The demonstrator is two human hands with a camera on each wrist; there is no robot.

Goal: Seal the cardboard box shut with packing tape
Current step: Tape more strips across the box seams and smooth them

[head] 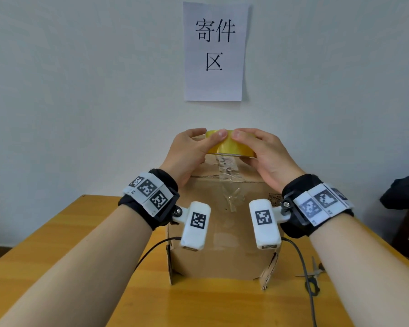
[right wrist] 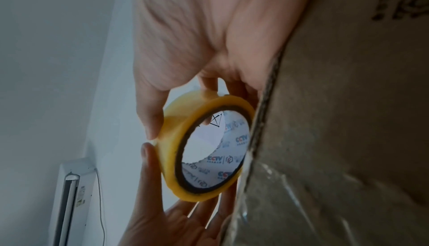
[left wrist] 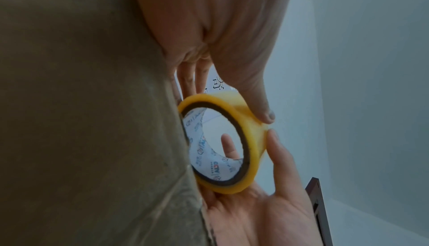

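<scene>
A brown cardboard box (head: pixel 222 232) stands on the wooden table (head: pixel 57 267), with old clear tape crumpled on its top seam and front. A yellowish roll of packing tape (head: pixel 230 147) is held flat just above the box top. My left hand (head: pixel 189 152) grips its left side, thumb on the outer face. My right hand (head: pixel 265 154) grips its right side the same way, and the two thumbs nearly meet. In the left wrist view the tape roll (left wrist: pixel 252 140) shows its printed white core beside the box (left wrist: pixel 92 121). The right wrist view shows the roll (right wrist: pixel 171 158) against the box (right wrist: pixel 336 121).
Scissors (head: pixel 313 274) lie on the table right of the box. A paper sign (head: pixel 214 50) hangs on the wall behind. A dark-sleeved person (head: pixel 404 192) is at the right edge. Camera cables run across the table near the box.
</scene>
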